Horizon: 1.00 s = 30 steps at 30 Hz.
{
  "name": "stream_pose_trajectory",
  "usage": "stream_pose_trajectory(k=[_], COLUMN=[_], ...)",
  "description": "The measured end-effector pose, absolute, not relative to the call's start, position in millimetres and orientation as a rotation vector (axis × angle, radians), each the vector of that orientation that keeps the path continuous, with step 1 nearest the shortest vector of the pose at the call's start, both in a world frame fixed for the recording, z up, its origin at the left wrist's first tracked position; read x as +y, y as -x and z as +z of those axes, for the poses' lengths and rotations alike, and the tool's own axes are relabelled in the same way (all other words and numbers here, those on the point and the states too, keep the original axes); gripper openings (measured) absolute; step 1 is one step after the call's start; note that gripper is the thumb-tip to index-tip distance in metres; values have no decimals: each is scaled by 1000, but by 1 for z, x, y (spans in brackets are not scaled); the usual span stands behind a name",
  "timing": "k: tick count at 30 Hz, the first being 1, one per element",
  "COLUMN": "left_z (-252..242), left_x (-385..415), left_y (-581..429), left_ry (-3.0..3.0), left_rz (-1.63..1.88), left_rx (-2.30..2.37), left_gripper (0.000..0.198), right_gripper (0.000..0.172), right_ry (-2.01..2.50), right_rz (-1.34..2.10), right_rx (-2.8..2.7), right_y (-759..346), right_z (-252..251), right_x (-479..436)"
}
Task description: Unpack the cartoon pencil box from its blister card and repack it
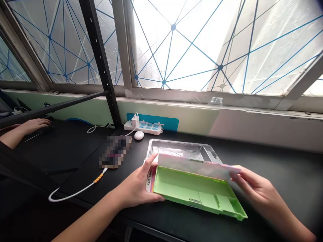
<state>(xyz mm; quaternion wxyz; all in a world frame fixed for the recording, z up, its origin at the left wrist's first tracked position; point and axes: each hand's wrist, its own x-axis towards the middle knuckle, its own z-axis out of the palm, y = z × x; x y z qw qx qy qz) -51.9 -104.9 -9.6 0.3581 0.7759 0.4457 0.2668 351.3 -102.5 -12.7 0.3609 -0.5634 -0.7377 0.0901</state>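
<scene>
A green pencil box point(186, 188) is tilted up over the black desk, its lid point(191, 164) swung partway up along the far side. Compartments show inside, with a small divided section at the right end. My left hand point(141, 185) grips the box's left end, thumb up by the lid and fingers under the near edge. Under that hand a printed card point(149, 179) reading "PENCIL BOX" shows. My right hand point(249, 181) pinches the lid's right corner. Behind the box lies a clear plastic package tray point(181, 144).
A blurred-out phone point(114, 153) with a white charging cable point(75, 199) lies to the left. A power strip point(143, 127) and a white round object point(139, 135) sit near the wall. A black metal frame point(101, 60) rises at left; beyond it is another person's hand point(35, 126).
</scene>
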Motion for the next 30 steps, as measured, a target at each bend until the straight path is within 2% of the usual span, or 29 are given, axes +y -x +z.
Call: stream_pose_trajectory(k=[3, 5, 8, 9, 13, 16, 18, 21, 28, 30], left_z=[-5, -4, -5, -6, -5, -1, -1, -5, -12, -11], left_x=[-104, -102, -101, -100, -98, -98, -97, -98, -102, -103], left_y=[50, 49, 49, 50, 49, 45, 42, 41, 48, 47], left_ry=[-2020, -2053, -2081, -2077, -2116, -2214, -2238, -2246, -2202, -2182], left_rz=[707, 701, 701, 711, 709, 642, 631, 664, 584, 560], left_rx=[1148, 1164, 1183, 1180, 1088, 1042, 1077, 1121, 1186, 1191], left_gripper=[102, 83, 70, 68, 60, 41, 33, 41, 100, 101], right_gripper=[47, 61, 76, 74, 43, 39, 40, 38, 26, 25], right_ry=[1271, 1206, 1242, 1254, 1300, 1454, 1536, 1545, 1418, 1365], right_rz=[416, 430, 406, 401, 479, 716, 726, 529, -24, -96], right_rx=[-2078, -2165, -2206, -2192, -2009, -1868, -1835, -1918, -2219, -2291], right_y=[-359, -360, -359, -357, -352, -346, -343, -341, -343, -338], right_z=[-19, -24, -27, -26, -19, -14, -12, -11, -9, -6], right_x=[-121, -131, -137, -137, -129, -124, -122, -120, -115, -114])
